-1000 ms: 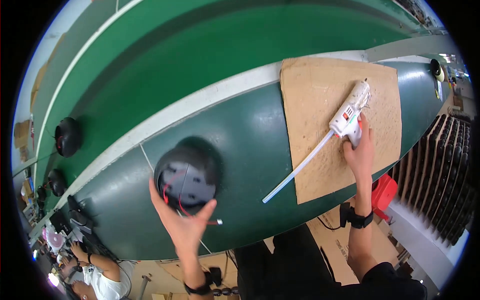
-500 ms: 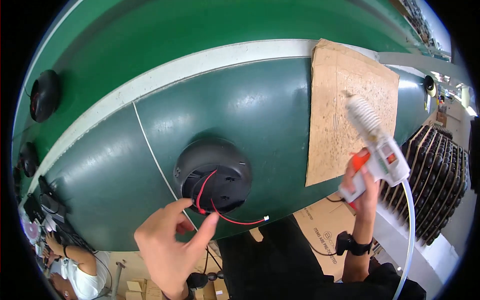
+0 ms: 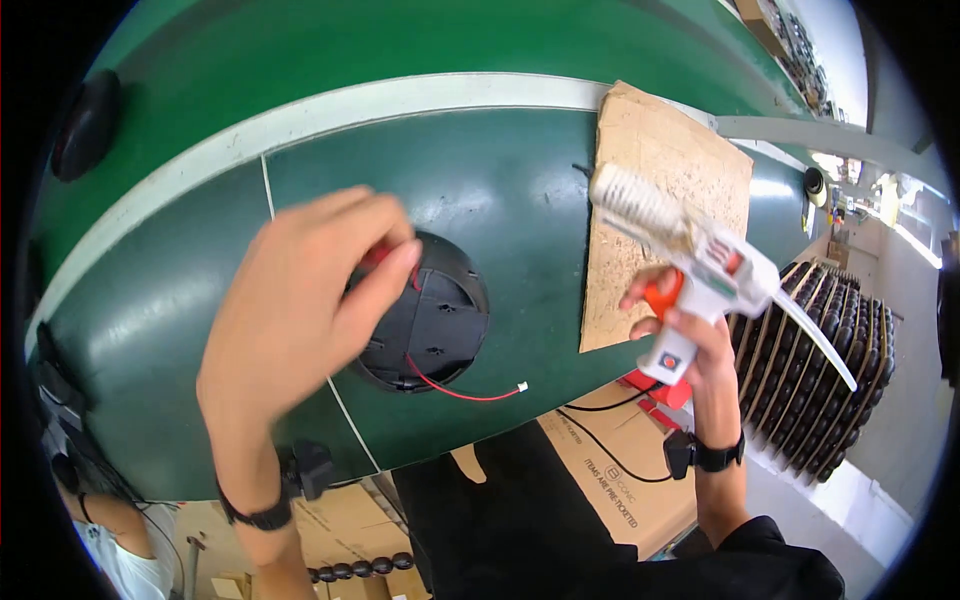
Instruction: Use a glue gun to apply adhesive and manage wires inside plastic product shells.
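Note:
My left hand (image 3: pixel 300 300) reaches over the left part of a round black plastic housing (image 3: pixel 452 300), its fingers curled toward the thumb. Red shows between them, where one red wire (image 3: pixel 416 276) of the housing is pinched; the hand covers most of that wire. A second red wire (image 3: pixel 455 393) with a small white connector runs out of the housing's near side onto the table. In my right hand (image 3: pixel 695 335) is a white glue gun (image 3: pixel 690 250) with an orange trigger. Its coil-wrapped front points left, above the cardboard sheet, and a pale glue stick or tube trails from its back.
A stained cardboard sheet (image 3: pixel 650 150) lies on the green table (image 3: pixel 530 180). More black housings (image 3: pixel 88 125) sit at the far left. Racks of black round parts (image 3: pixel 820 370) stand at right. A co-worker's arm (image 3: pixel 115 525) shows at lower left; cardboard boxes (image 3: pixel 610 460) are below the edge.
My left hand has moved forward over the housing and its fingers have closed on the red wire. The glue gun has swung left, its front now pointing more toward the housing.

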A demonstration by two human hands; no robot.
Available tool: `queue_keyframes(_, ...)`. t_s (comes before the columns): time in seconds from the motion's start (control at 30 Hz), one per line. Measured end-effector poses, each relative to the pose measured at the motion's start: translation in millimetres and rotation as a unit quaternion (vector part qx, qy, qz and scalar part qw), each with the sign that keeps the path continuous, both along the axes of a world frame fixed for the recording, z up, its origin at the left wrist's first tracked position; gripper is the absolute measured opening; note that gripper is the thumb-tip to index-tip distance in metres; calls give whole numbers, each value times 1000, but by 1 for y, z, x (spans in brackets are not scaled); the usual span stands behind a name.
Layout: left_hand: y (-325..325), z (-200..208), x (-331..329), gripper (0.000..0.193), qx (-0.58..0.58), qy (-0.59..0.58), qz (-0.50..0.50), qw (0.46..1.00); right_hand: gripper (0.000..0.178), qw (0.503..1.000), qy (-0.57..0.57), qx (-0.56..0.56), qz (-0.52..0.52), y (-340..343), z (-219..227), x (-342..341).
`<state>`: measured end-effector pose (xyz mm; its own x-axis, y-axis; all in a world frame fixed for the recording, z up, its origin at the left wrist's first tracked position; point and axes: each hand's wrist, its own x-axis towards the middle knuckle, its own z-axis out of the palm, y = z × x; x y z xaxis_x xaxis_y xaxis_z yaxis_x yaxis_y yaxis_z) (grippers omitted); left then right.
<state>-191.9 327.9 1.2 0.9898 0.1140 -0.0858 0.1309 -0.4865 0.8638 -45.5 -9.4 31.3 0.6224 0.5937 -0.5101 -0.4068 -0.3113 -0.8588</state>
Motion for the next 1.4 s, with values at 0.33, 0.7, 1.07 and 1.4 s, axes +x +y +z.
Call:
queue_keyframes(0.33,2,-34,35,18,-235,120,18,965,26,915,-275,-111,275,29,25,-91)
queue_keyframes(0.7,1,-42,36,20,-232,116,14,966,32,898,-302,-53,316,45,2,-92)
queue_keyframes(1.07,1,-45,29,20,-243,108,25,964,30,896,-313,-53,310,55,0,-94)
queue_keyframes(1.4,-1,0,-30,9,-178,79,149,969,26,896,-315,-72,306,53,8,-94)
